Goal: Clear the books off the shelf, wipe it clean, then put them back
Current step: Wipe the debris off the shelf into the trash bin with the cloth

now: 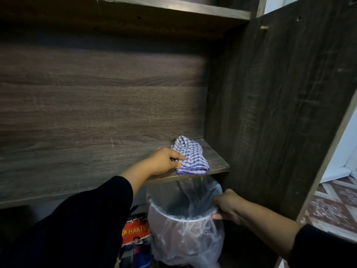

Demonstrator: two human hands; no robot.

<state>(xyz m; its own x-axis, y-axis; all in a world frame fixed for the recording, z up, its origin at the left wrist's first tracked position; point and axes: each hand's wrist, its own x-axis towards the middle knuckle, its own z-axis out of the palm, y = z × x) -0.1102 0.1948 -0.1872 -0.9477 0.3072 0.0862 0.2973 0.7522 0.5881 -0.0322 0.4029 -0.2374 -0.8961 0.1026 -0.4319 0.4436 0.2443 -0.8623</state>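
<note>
Black sleeves point(81, 219) filled the bottom of the head view, both arms reaching forward. Only one view, so everything below came from it.

Left hand point(164, 161) lay low on the shelf point(96, 167), fingers curled round the near edge of a blue checked cloth point(190, 155), thumb on top. Cloth sat bunched just beyond the fingertips, close to the shelf's front lip and the right-hand side panel point(280, 113). Forearm ran up at a slant from lower left, wrist about level with the board.

Right hand point(228, 206) was below and to the right of the left, gripping the rim of a bin point(179, 219) lined with a clear bag point(193, 194). Bin was held up under the shelf edge, directly beneath the cloth.

Shelf looked bare of books. One book point(136, 232) with a red cover showed down beside the bin, under the left forearm. So: books cleared, wiping in hand, return not started.

Risks, as I read it:
- Dust swept off the lip could miss the bin if its mouth sat too far back under the board.
- Loose bag edge stood up above the rim and could fold over the opening.
- Cloth near the lip could slide off into the bin if the pinch slackened.
- One-handed rim grip could let the bin tip.
</note>
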